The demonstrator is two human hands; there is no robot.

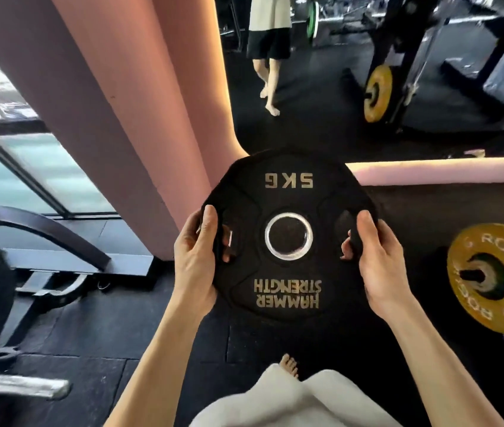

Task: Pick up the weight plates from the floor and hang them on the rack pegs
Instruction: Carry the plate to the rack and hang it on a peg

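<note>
I hold the black rubber 5 kg weight plate with gold lettering [289,235] in front of me, off the dark rubber floor [90,349], its face toward me and the lettering upside down. My left grip [196,257] wraps its left edge, fingers curled through the handle slot; my right grip [376,257] does the same on the right edge. A yellow plate on a steel peg [487,280] sits just right of my right hand. A pink column [121,103] stands behind the plate's left side.
</note>
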